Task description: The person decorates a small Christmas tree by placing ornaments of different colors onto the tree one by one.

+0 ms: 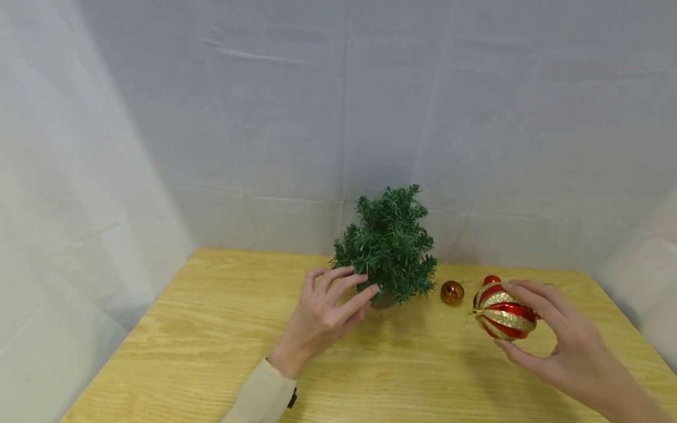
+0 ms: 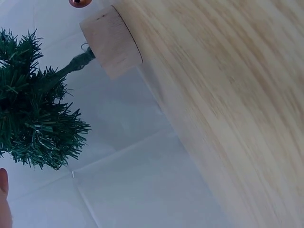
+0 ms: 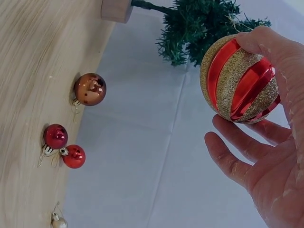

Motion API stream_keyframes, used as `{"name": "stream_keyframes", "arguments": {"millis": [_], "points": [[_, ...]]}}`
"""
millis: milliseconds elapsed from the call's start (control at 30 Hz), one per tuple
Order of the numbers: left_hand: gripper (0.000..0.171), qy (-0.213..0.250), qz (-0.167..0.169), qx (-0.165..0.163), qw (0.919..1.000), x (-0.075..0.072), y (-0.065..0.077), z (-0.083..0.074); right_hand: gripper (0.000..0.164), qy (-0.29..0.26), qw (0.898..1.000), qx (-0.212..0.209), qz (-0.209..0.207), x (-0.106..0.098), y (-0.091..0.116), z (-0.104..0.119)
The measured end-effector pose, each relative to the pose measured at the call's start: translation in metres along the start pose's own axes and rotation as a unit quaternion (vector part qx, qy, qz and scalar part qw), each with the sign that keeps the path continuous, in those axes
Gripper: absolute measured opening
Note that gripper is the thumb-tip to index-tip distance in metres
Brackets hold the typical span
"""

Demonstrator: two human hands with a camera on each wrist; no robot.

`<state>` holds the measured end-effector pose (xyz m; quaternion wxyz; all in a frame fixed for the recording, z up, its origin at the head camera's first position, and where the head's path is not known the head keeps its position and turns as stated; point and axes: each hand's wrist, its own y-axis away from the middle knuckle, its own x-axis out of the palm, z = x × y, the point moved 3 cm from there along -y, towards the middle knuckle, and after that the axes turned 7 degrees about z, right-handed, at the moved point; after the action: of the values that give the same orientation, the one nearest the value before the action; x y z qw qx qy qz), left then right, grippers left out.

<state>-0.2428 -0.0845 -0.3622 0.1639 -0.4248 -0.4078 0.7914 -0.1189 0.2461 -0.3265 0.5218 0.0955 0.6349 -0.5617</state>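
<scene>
A large red-and-gold striped Christmas bauble [image 1: 505, 311] is pinched between the thumb and fingers of my right hand [image 1: 576, 346], held to the right of a small artificial Christmas tree [image 1: 388, 244]. In the right wrist view, glittery gold bands alternate with shiny red ones on the bauble [image 3: 240, 80]. My left hand [image 1: 328, 308] is at the tree's lower left, fingers loosely bent and holding nothing. Whether its fingertips touch the branches, I cannot tell. The tree stands upright on a round wooden base [image 2: 111, 42], partly hidden by branches in the head view.
A copper bauble [image 1: 452, 292] lies right of the tree. Behind the striped one are small baubles: a dark red one [image 3: 55, 136], a bright red one [image 3: 73, 156] and a pale gold one [image 3: 59, 222]. The wooden table [image 1: 211, 329] meets a white sheet [image 1: 254, 147] at the back.
</scene>
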Motion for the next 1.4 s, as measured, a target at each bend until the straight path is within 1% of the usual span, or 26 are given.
{"name": "stream_keyframes", "arguments": {"millis": [167,367,467,600,700,800,933,1033,1133,1267,1400], "points": [[0.028,0.004,-0.002,0.000,1.0000,-0.001,0.002,0.001,0.079,0.007,1.000,0.005,0.001,0.003,-0.003,0.005],[0.027,0.019,-0.012,-0.005,0.9997,-0.004,0.003,0.003,0.078,0.001,1.000,0.010,0.004,0.004,-0.008,0.010],[0.024,0.027,-0.026,-0.006,0.9993,-0.005,0.003,0.001,0.077,-0.003,1.000,-0.001,0.006,0.006,-0.011,0.013],[0.020,0.039,-0.055,-0.009,0.9977,-0.007,0.001,-0.002,0.075,-0.013,1.000,-0.011,0.010,0.010,-0.014,0.016],[0.019,0.058,-0.075,-0.008,0.9955,-0.009,-0.002,-0.005,0.076,-0.013,1.000,-0.014,0.013,0.012,-0.016,0.018],[0.019,0.083,-0.090,-0.002,0.9925,-0.011,-0.009,-0.008,0.077,-0.009,1.000,-0.015,0.019,0.012,-0.019,0.021],[0.018,0.116,-0.095,0.006,0.9887,-0.013,-0.018,-0.016,0.078,-0.006,1.000,-0.013,0.028,0.012,-0.024,0.024],[0.017,0.147,-0.091,0.008,0.9848,-0.014,-0.023,-0.023,0.078,-0.002,0.999,-0.014,0.030,0.010,-0.025,0.027],[0.016,0.186,-0.086,0.005,0.9789,-0.014,-0.027,-0.030,0.077,0.004,0.999,-0.018,0.030,0.008,-0.027,0.031],[0.020,0.234,-0.060,-0.009,0.9704,-0.014,-0.031,-0.038,0.076,0.019,0.999,-0.022,0.029,0.006,-0.029,0.036],[0.020,0.268,-0.028,-0.026,0.9627,-0.013,-0.034,-0.045,0.075,0.043,0.998,-0.029,0.023,0.004,-0.032,0.041]]}}
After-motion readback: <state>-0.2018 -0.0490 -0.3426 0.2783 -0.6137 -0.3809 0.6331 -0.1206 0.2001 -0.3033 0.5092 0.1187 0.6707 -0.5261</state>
